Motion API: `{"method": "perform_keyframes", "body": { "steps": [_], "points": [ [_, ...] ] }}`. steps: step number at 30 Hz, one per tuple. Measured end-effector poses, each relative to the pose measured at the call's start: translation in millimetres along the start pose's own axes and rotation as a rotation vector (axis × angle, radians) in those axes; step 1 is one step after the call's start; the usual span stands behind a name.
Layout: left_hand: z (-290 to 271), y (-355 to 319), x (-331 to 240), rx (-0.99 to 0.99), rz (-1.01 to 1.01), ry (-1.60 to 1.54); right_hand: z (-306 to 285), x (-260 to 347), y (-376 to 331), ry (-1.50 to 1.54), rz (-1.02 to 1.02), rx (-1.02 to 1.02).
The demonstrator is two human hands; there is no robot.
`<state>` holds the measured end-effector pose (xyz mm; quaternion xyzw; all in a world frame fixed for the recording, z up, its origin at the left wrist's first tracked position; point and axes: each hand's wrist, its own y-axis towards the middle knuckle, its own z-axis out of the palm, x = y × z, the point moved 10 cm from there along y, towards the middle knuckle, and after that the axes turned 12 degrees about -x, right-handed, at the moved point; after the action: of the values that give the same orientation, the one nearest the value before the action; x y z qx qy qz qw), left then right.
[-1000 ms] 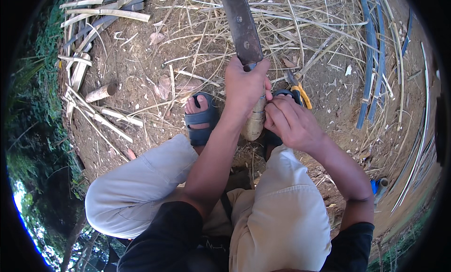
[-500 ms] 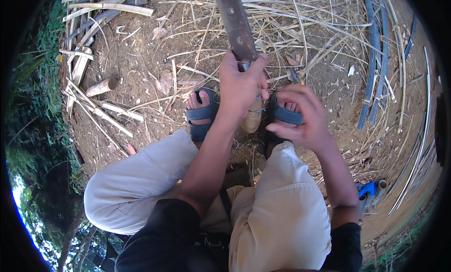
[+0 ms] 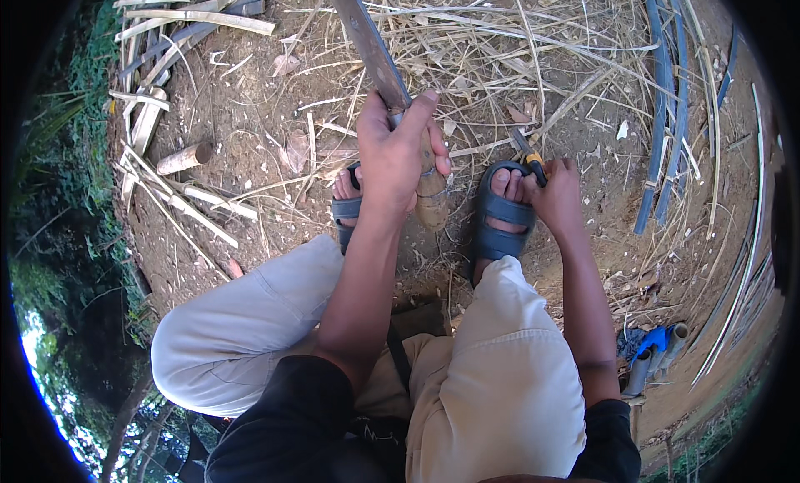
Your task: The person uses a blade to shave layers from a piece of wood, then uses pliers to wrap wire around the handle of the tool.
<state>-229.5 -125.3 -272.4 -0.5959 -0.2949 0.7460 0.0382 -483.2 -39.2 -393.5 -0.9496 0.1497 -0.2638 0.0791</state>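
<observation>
My left hand (image 3: 392, 150) is wrapped round the handle of a machete (image 3: 367, 45), near where the blade meets it. The dark, worn blade slants up and left over the ground; the pale wooden handle's butt hangs below my fingers, between my sandalled feet. My right hand (image 3: 556, 191) is beside my right sandal (image 3: 504, 212), its fingers closed on a small bladed tool (image 3: 533, 160) with a yellow and black handle. That tool's short grey metal end points up and left, at the ground by my toes. My fingers hide part of its handle, so its exact kind is unclear.
Thin split strips (image 3: 500, 45) litter the ground ahead. Long dark strips (image 3: 662, 108) lie to the right, and more strips (image 3: 200, 15) are piled at far left. A short cut stick (image 3: 183, 158) lies left of my feet. Tubes with a blue cloth (image 3: 654, 341) lie at lower right.
My left hand has shifted left with the machete, whose blade now tilts further left. My right hand has moved right beside the sandal and closed on the small yellow and black tool.
</observation>
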Motion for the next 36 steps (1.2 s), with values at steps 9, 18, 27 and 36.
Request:
{"method": "perform_keyframes", "body": {
  "steps": [9, 18, 27, 36],
  "points": [
    [-2, -5, -17, 0.008, 0.071, -0.004, -83, 38, -44, 0.356, -0.248, -0.319],
    [5, -13, -34, 0.107, 0.052, -0.113, -200, 55, -63, 1.351, -0.034, -0.201],
    [17, -20, -51, 0.107, 0.161, -0.065, -114, 80, -79, 0.819, 0.263, 0.743],
    [31, -27, -54, 0.159, 0.216, -0.043, -86, 135, -77, 0.756, 0.021, 0.963]
  ]
}}
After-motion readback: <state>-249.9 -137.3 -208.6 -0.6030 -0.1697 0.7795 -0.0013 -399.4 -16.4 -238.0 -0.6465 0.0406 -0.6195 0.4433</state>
